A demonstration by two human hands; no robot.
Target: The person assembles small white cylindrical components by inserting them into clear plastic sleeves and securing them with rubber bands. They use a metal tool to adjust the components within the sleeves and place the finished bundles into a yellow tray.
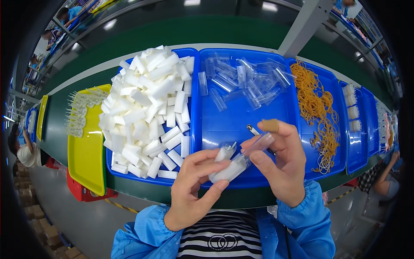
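Up close now: left hand [189, 190] and right hand [282, 162], brought together!
Green table [54, 125] below, middle blue tray [228, 123] on it, white foam heap [142, 99] to its left, loose clear sleeves [241, 77] inside it, orange rubber bands [310, 97] rightward; left fingers pinch a white foam piece [232, 170] over the tray's near edge, right thumb and forefinger pinch a clear sleeve [260, 144].

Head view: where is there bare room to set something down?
Free: the middle blue tray, between clear pieces, left hand and right hand; the yellow tray, from the white parts to its near rim. Crowded: where foam blocks are heaped and rubber bands lie tangled.
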